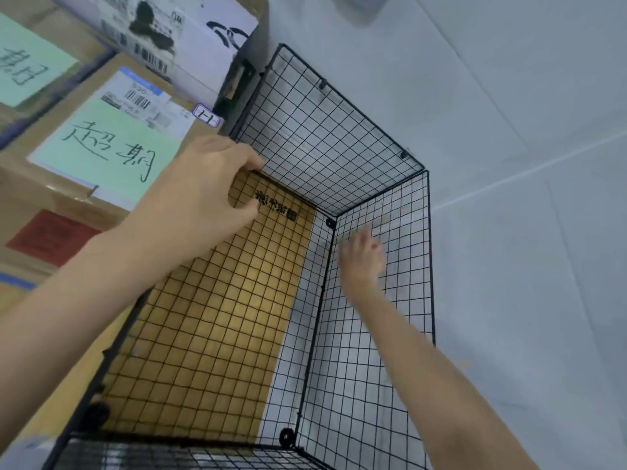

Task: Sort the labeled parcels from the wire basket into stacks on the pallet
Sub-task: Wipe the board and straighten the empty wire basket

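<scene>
From the head view, we're looking straight down into the wire basket [322,137], its long axis running away from the person towards the far wall. The left hand [200,195] is up at the top of the left wall, fingers [249,162] hooked over the top wire and thumb tucked just below, so it has the basket by its rim. The right hand [361,262] is deep inside, low against the right-hand mesh and just beside the far lower corner. It's smeared by motion, but the fingers look straight and seem to hold nothing. Where are the parcels? The labeled parcel [98,69] with the green label [108,147] sits outside the basket, to the left of the rim and close behind the left hand. A white parcel [203,39] lies beyond it and a red sticker [51,237] shows lower down. Behind the left wall's mesh runs a brown cardboard face [210,317] with black print, lying along the basket's length. The wires cross over it, so I read it as outside the basket, not loose within. Through the right wall there's only grey floor [509,266]. No loose parcel shows inside, so my call is that the basket is about spent. Anything left would lie low on the right, nearer the right hand, with the left hand placed to steady the frame.
</scene>
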`<state>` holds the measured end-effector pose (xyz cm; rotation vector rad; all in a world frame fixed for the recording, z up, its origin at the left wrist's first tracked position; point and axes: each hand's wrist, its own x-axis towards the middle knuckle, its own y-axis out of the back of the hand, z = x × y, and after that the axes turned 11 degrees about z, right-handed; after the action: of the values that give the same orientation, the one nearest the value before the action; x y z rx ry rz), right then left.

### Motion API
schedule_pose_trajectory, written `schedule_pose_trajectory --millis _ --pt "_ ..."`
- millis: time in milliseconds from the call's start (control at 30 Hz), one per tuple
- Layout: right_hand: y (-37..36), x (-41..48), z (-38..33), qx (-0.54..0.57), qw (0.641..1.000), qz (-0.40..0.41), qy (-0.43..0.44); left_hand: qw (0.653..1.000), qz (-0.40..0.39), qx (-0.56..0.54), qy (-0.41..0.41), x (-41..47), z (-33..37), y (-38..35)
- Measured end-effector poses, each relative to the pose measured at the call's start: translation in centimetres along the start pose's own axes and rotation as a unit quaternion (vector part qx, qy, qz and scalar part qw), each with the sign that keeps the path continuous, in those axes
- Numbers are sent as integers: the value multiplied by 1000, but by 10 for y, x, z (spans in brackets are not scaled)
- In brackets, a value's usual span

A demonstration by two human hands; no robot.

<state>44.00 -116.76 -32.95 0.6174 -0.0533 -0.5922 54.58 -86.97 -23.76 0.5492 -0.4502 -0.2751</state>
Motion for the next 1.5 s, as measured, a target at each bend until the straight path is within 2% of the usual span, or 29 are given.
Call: schedule_pose_trajectory --millis 133,200,333,467,600,700,767,833,900,967,1100,1200,1267,1333,1400,1500 --pt "-29 -71 -66 19 987 -49 154 1000 4 -6 -2 0 -1 -2" --pt "-24 -82 -66 44 980 -63 184 1000 2 -6 -10 1 -2 -2" --pt "3 -50 -2 57 991 1 119 1000 -10 -5 -13 -1 -1 1" --pt "38 -11 82 52 992 111 7 1000 -21 2 -17 0 -1 0" --pt "44 -16 91 91 988 122 -37 1000 -23 -4 -20 -1 -2 0" --pt "23 -62 43 94 990 95 53 1000 -20 -7 -20 -3 -3 1" --pt "-1 -106 2 90 986 2 139 1000 -22 -9 -18 -2 -4 1" --pt "-16 -147 -29 61 966 -83 236 1000 -20 -8 -19 -2 -4 0" --pt "-15 -163 -34 25 953 -103 284 1000 -20 -7 -19 -2 -4 -1" --pt "-1 -151 -17 65 966 -72 239 1000 -21 -8 -20 -2 -3 -1" --pt "37 -91 56 106 988 58 99 999 -31 -5 -25 -2 -2 0" --pt "60 -61 106 121 986 116 -16 999 -31 -5 -25 -3 -3 1" --pt "62 -55 113 153 978 134 -52 999 -28 -6 -25 -3 -3 1" --pt "53 -64 93 153 978 138 -19 999 -28 -6 -24 -3 -4 1" --pt "35 -86 57 112 990 72 43 999 -30 -8 -24 -3 -5 0" --pt "-2 -132 -1 19 974 -42 221 999 -25 -14 -22 -3 -5 -1"
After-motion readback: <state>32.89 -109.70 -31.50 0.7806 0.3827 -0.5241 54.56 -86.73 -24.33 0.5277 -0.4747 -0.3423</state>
